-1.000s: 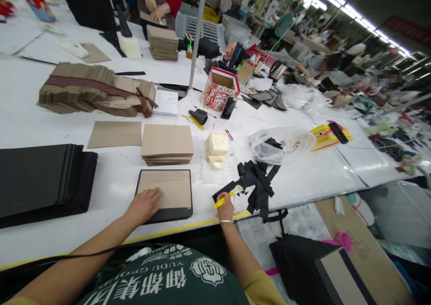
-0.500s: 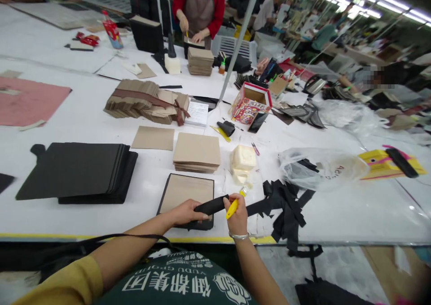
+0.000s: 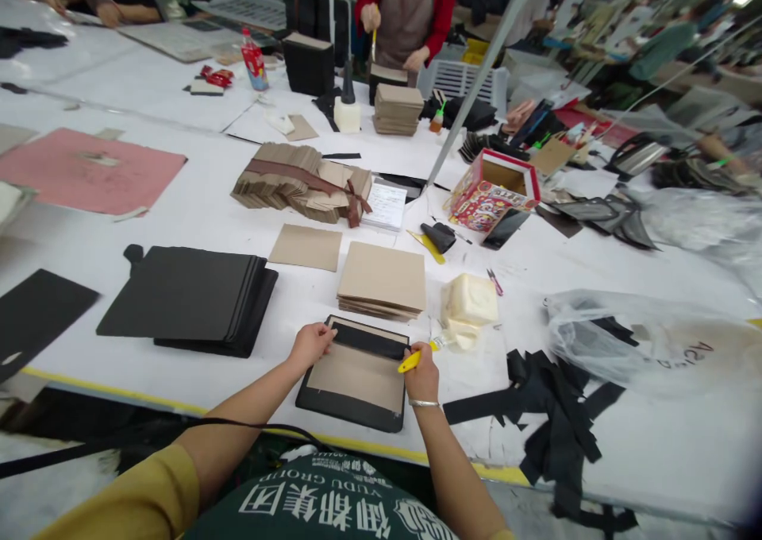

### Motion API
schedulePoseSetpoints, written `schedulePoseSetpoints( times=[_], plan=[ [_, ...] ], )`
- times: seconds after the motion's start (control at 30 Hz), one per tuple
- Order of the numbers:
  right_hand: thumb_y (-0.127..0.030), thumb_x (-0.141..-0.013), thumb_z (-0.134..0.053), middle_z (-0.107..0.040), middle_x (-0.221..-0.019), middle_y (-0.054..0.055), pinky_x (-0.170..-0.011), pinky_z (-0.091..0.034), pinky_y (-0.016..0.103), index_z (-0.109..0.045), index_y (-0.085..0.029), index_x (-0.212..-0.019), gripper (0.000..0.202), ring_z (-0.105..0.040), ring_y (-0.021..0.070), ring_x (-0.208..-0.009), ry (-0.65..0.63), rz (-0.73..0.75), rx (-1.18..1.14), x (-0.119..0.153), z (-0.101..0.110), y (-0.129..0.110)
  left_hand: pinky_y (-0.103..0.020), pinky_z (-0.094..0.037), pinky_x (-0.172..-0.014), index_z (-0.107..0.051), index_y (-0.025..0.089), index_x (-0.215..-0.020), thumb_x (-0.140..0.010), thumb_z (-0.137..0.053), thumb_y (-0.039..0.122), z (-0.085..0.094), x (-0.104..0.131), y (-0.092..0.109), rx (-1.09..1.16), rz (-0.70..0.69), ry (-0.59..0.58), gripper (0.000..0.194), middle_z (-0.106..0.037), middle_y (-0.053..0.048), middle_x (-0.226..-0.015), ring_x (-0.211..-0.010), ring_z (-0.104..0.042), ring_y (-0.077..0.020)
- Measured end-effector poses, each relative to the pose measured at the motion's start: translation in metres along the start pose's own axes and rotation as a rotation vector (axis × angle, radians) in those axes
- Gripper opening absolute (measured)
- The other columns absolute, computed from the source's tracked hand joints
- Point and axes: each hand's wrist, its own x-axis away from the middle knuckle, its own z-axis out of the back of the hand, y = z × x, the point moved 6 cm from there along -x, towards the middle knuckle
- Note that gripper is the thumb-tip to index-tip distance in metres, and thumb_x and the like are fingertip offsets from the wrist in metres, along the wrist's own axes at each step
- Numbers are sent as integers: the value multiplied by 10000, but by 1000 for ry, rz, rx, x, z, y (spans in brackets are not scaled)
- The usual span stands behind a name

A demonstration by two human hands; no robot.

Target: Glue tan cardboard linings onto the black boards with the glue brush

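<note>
A beige board with black edging (image 3: 355, 377) lies before me. Across its far part stretches a black strip (image 3: 370, 340). My left hand (image 3: 313, 346) is closed, pinching the strip's left end. At the other end my right hand (image 3: 422, 375) is closed around a yellow-handled brush (image 3: 410, 361), its fingertips also at the strip. The brush's bristles point toward a whitish, glue-crusted container (image 3: 470, 300) just beyond. Behind the board sits a stack of beige boards (image 3: 382, 276). A pile of black panels (image 3: 178, 290) is at the left, and loose black strips (image 3: 556, 413) lie at the right.
Farther back are a tied bundle of beige boards (image 3: 298, 179), a red patterned box (image 3: 491, 194) and a slanting metal pole (image 3: 482, 79). A clear plastic bag (image 3: 648, 341) lies at the right, a pink sheet (image 3: 89, 167) at the left. A person in red (image 3: 408, 16) works across the table.
The black strip, earlier held bunched above the board's near part, is now spread flat along its far part. Both hands have moved apart and the view has shifted left.
</note>
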Motion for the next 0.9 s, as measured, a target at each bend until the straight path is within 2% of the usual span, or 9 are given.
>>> schedulePoseSetpoints(
  times=[0.17,0.33,0.67,0.9],
  plan=[
    [-384,-779,-413,-543,-729,17,-563,-390,247,-456,-182,-902,241,-524,149,-590,-15,7,66,-16,-14,3,-223,-334,-495,-511,168,-559,-704,-526,434,5,-16,-1,-135,-80,114,304,-477,34,-444,-449,-474,-108],
    [-371,-755,-431,-548,-746,17,-570,-390,247,-459,-184,-906,243,-527,149,-602,-20,-21,69,-20,-22,9,-227,-304,-509,-531,169,-556,-709,-511,437,6,-19,0,-207,-90,183,309,-509,19,-499,-517,-477,-123],
    [-336,-743,-435,-530,-717,2,-567,-386,248,-452,-192,-886,204,-507,144,-583,-33,-38,85,-21,-25,8,-229,-284,-498,-519,178,-541,-703,-508,450,6,-21,1,-267,-60,191,317,-494,19,-479,-493,-454,-125],
    [-309,-754,-434,-520,-705,-13,-576,-387,249,-439,-205,-890,172,-502,141,-582,-27,-65,56,-21,-26,10,-228,-302,-527,-542,180,-553,-714,-486,469,4,-24,-1,-370,-78,189,336,-548,1,-532,-546,-496,-140]
  ],
)
